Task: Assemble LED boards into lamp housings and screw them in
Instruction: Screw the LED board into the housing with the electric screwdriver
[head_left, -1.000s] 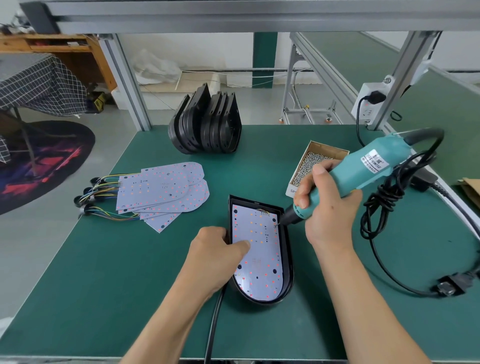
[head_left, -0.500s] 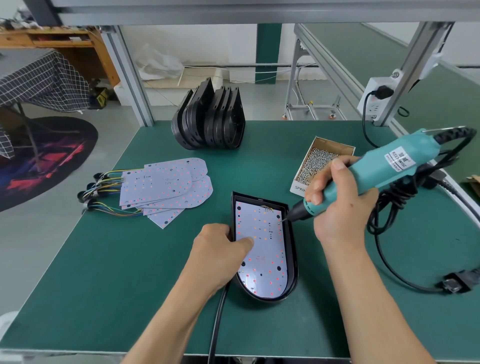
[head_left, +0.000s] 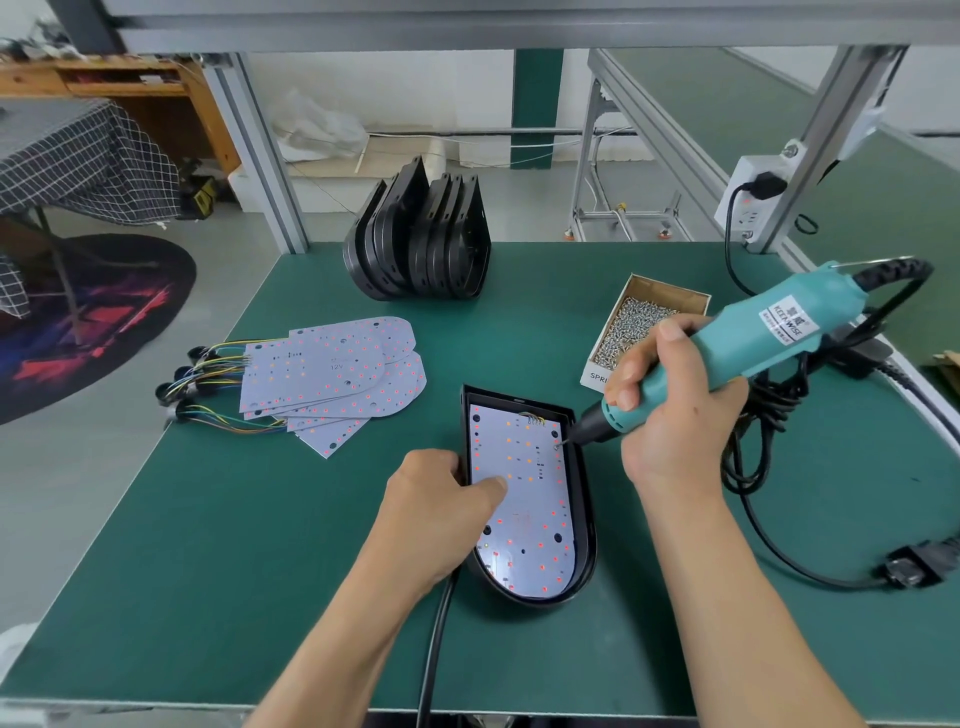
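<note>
Bracing the black plastic lamp housing (head_left: 582, 499) on its rim, the left hand (head_left: 436, 499) thumb-pins the white LED board (head_left: 519, 499) inside, so the right hand (head_left: 670, 410), gripping the teal electric screwdriver (head_left: 748, 343), lands its bit squarely on a board-edge screw.

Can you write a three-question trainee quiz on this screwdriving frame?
1. True or false: the right hand grips the teal electric screwdriver.
2. Where does the driver tip touch the LED board? A) upper right edge B) rounded bottom end C) centre
3. Fill in: the left hand steadies the black ___, thumb on the board.

Key: 1 true; 2 A; 3 housing.
</note>
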